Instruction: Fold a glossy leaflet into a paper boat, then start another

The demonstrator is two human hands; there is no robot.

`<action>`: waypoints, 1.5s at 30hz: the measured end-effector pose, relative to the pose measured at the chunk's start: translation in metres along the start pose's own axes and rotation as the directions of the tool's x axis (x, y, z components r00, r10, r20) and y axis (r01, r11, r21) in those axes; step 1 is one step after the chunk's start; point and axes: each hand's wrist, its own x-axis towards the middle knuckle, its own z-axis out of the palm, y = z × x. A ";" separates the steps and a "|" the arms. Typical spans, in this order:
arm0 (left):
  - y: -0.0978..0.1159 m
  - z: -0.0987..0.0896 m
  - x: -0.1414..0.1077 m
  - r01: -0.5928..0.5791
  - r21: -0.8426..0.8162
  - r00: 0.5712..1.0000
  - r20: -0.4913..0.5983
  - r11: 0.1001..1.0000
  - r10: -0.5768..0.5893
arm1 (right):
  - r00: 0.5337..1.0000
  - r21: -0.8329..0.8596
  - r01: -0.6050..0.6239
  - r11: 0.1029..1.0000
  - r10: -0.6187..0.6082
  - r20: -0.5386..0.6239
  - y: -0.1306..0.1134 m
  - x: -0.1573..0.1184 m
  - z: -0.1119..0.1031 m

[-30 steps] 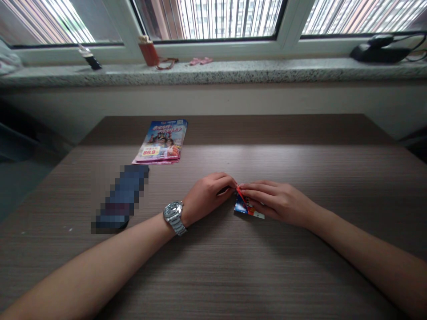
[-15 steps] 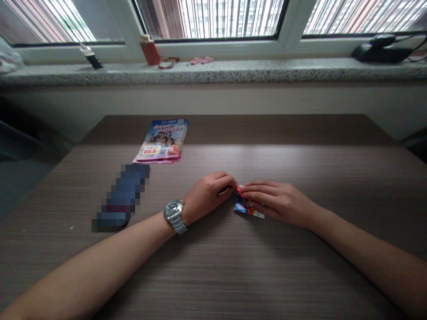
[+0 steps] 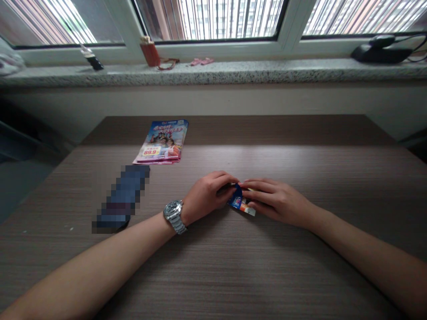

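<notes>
A small folded piece of printed paper (image 3: 237,201), blue with orange and white areas, lies at the middle of the table between my hands. My left hand (image 3: 213,190), with a metal watch (image 3: 174,215) on the wrist, pinches its upper left part between thumb and fingers. From the right, my right hand (image 3: 278,200) holds the paper too, its fingers bent over and pressing on it; they hide much of its right side. Farther back on the left sits a stack of printed flyers (image 3: 163,141).
A blurred-out dark blue object (image 3: 123,195) lies left of my left wrist on the wooden table (image 3: 213,266). Along the stone windowsill (image 3: 253,71) are a red box (image 3: 150,52), pink items (image 3: 202,61), a small dark-ended item (image 3: 93,60) and a black device with cables (image 3: 382,51).
The paper has shifted slightly left and turned, and its upper flap now shows blue where a red edge stood up. My hands have moved only slightly.
</notes>
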 end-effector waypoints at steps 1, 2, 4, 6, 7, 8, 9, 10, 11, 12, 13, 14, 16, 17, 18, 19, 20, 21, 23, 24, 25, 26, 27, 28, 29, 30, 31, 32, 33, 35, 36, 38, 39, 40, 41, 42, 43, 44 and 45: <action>0.001 0.000 0.000 0.012 -0.004 1.000 -0.007 1.000 -0.012 | 1.000 -0.011 -0.014 1.000 0.014 -0.007 0.000 0.000 0.000; 0.001 0.000 -0.001 0.027 -0.005 1.000 -0.013 1.000 -0.027 | 0.999 -0.020 -0.031 0.999 0.030 -0.014 0.000 0.000 0.000; 0.002 0.000 -0.002 0.039 0.008 0.999 -0.015 0.999 -0.039 | 0.997 -0.029 -0.065 0.997 0.064 -0.037 0.000 0.001 0.001; 0.003 0.000 -0.002 0.001 0.037 1.000 0.005 0.999 -0.001 | 0.993 -0.026 -0.094 0.995 0.092 -0.068 0.001 0.001 0.002; 0.003 0.000 -0.002 -0.031 0.054 0.999 0.024 0.998 0.029 | 0.991 -0.025 -0.107 0.994 0.105 -0.081 0.001 0.000 0.002; 0.003 0.000 -0.002 -0.060 0.070 0.997 0.045 0.996 0.057 | 0.989 -0.025 -0.120 0.992 0.117 -0.094 0.001 0.000 0.003; 0.003 0.000 -0.002 -0.082 0.085 0.995 0.065 0.993 0.077 | 0.986 -0.026 -0.133 0.991 0.130 -0.104 0.001 0.000 0.003; 0.004 0.000 -0.002 -0.094 0.103 0.993 0.085 0.990 0.086 | 0.984 -0.026 -0.145 0.989 0.142 -0.111 0.002 -0.001 0.004; 0.004 0.000 -0.002 -0.099 0.124 0.991 0.104 0.987 0.087 | 0.981 -0.020 -0.156 0.987 0.153 -0.117 0.002 -0.001 0.004; 0.004 0.000 -0.002 -0.102 0.146 0.989 0.122 0.984 0.084 | 0.979 -0.009 -0.168 0.986 0.166 -0.122 0.002 -0.001 0.004; 0.003 0.000 -0.003 -0.104 0.166 0.987 0.139 0.981 0.081 | 0.975 0.009 -0.180 0.984 0.179 -0.129 0.003 -0.001 0.004; 0.003 0.000 -0.003 -0.109 0.183 0.985 0.154 0.977 0.081 | 0.971 0.029 -0.192 0.981 0.194 -0.139 0.003 -0.001 0.003; 0.003 0.000 -0.003 -0.117 0.204 0.982 0.171 0.972 0.082 | 0.959 0.069 -0.219 0.973 0.228 -0.167 0.003 -0.001 0.001; 0.002 0.000 -0.003 -0.119 0.209 0.981 0.174 0.971 0.083 | 0.953 0.081 -0.230 0.970 0.242 -0.184 0.004 0.000 0.001; 0.002 0.000 -0.004 -0.120 0.212 0.981 0.177 0.970 0.083 | 0.947 0.085 -0.236 0.968 0.249 -0.202 0.004 0.000 0.000; 0.002 0.000 -0.004 -0.119 0.214 0.981 0.179 0.969 0.081 | 0.944 0.080 -0.239 0.968 0.250 -0.214 0.004 0.000 0.000; 0.002 0.000 -0.004 -0.117 0.215 0.980 0.181 0.969 0.078 | 0.944 0.068 -0.238 0.969 0.248 -0.218 0.004 0.000 -0.001; 0.003 0.000 -0.004 -0.115 0.216 0.980 0.184 0.970 0.075 | 0.947 0.053 -0.237 0.970 0.243 -0.212 0.005 -0.001 0.000; 0.003 0.000 -0.004 -0.113 0.219 0.980 0.186 0.969 0.072 | 0.956 0.019 -0.229 0.973 0.229 -0.186 0.006 -0.002 0.001; 0.003 0.000 -0.004 -0.112 0.222 0.980 0.185 0.969 0.071 | 0.960 0.005 -0.223 0.975 0.221 -0.172 0.007 -0.002 0.002; 0.003 0.000 -0.004 -0.112 0.225 0.981 0.182 0.968 0.071 | 0.964 -0.005 -0.218 0.976 0.214 -0.158 0.007 -0.003 0.002; 0.003 0.000 -0.004 -0.110 0.228 0.981 0.179 0.967 0.070 | 0.967 -0.012 -0.212 0.977 0.208 -0.150 0.008 -0.003 0.003; 0.003 0.000 -0.004 -0.108 0.232 0.982 0.176 0.967 0.068 | 0.968 -0.017 -0.209 0.978 0.204 -0.146 0.009 -0.003 0.004; 0.003 0.000 -0.004 -0.106 0.236 0.982 0.175 0.966 0.065 | 0.969 -0.018 -0.206 0.978 0.201 -0.144 0.010 -0.004 0.004; 0.003 0.000 -0.004 -0.103 0.241 0.983 0.174 0.965 0.061 | 0.969 -0.019 -0.205 0.979 0.200 -0.142 0.010 -0.004 0.004; 0.003 0.000 -0.004 -0.101 0.247 0.983 0.172 0.964 0.059 | 0.969 -0.020 -0.206 0.978 0.201 -0.141 0.011 -0.004 0.004; 0.003 0.000 -0.003 -0.102 0.255 0.984 0.169 0.962 0.059 | 0.969 -0.021 -0.209 0.978 0.204 -0.138 0.011 -0.004 0.004; 0.004 0.000 -0.003 -0.105 0.263 0.984 0.165 0.959 0.062 | 0.969 -0.023 -0.213 0.977 0.208 -0.136 0.010 -0.003 0.004; 0.004 -0.001 -0.003 -0.111 0.270 0.985 0.159 0.956 0.069 | 0.969 -0.025 -0.216 0.976 0.211 -0.133 0.010 -0.003 0.004; 0.005 -0.001 -0.003 -0.133 0.270 0.984 0.153 0.954 0.094 | 0.968 -0.027 -0.219 0.975 0.213 -0.132 0.009 -0.002 0.003; 0.006 -0.001 -0.003 -0.153 0.260 0.981 0.160 0.953 0.113 | 0.968 -0.029 -0.217 0.976 0.212 -0.135 0.009 -0.002 0.003; 0.007 -0.002 -0.003 -0.203 0.229 0.968 0.191 0.952 0.160 | 0.967 -0.032 -0.215 0.976 0.208 -0.145 0.008 -0.001 0.004; 0.007 -0.002 -0.004 -0.227 0.216 0.961 0.210 0.950 0.182 | 0.967 -0.034 -0.214 0.976 0.207 -0.151 0.008 -0.001 0.004; 0.008 -0.002 -0.004 -0.245 0.208 0.954 0.225 0.947 0.197 | 0.966 -0.033 -0.213 0.976 0.206 -0.157 0.008 -0.001 0.004; 0.008 -0.002 -0.004 -0.254 0.207 0.951 0.234 0.945 0.204 | 0.965 -0.031 -0.211 0.977 0.204 -0.163 0.008 -0.001 0.004; 0.008 -0.002 -0.004 -0.254 0.211 0.950 0.239 0.944 0.202 | 0.965 -0.027 -0.210 0.977 0.203 -0.167 0.008 -0.001 0.004; 0.008 -0.003 -0.004 -0.247 0.219 0.951 0.243 0.944 0.192 | 0.965 -0.021 -0.208 0.978 0.202 -0.169 0.008 -0.001 0.004; 0.008 -0.003 -0.004 -0.238 0.230 0.953 0.245 0.944 0.181 | 0.965 -0.014 -0.208 0.978 0.203 -0.169 0.008 -0.001 0.004; 0.008 -0.004 -0.004 -0.230 0.242 0.955 0.245 0.943 0.171 | 0.964 -0.007 -0.209 0.978 0.205 -0.169 0.008 -0.001 0.004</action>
